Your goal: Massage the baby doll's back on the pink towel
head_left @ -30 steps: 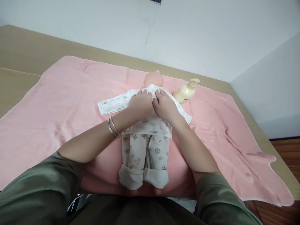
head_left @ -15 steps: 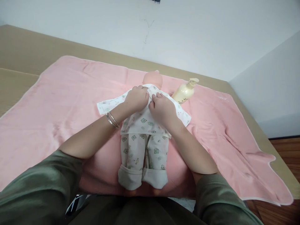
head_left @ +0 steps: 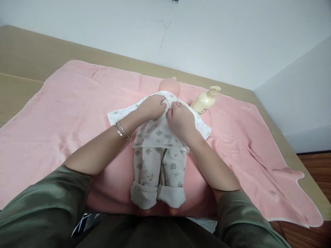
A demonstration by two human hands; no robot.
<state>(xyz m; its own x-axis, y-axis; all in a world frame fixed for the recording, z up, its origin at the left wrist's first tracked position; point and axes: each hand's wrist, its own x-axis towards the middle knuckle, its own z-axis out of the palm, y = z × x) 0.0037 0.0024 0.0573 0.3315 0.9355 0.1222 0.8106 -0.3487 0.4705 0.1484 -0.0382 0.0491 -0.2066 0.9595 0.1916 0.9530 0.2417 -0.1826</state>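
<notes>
A baby doll [head_left: 169,86] lies on its back, dressed in a white printed top [head_left: 159,135] and matching trousers [head_left: 150,165] with turned-up cuffs. My left hand [head_left: 152,107] is closed on the top's front edge at the upper chest. Close beside it, on the right, my right hand [head_left: 181,119] pinches the opposite edge of the top. The fingertips of both hands nearly meet just below the collar. Whatever fastening lies between the fingers is too small to make out. Both sleeves of the top are spread out sideways.
A pink blanket [head_left: 85,93] with several creases covers much of the wooden table [head_left: 28,44]. A pale yellow pump bottle [head_left: 205,101] leans beside the doll's right-hand sleeve in view. Behind the table rises a white wall [head_left: 219,41].
Both hands have shifted very slightly at the collar, and the fingers of my left hand are a little lower. The doll and bottle rest as before.
</notes>
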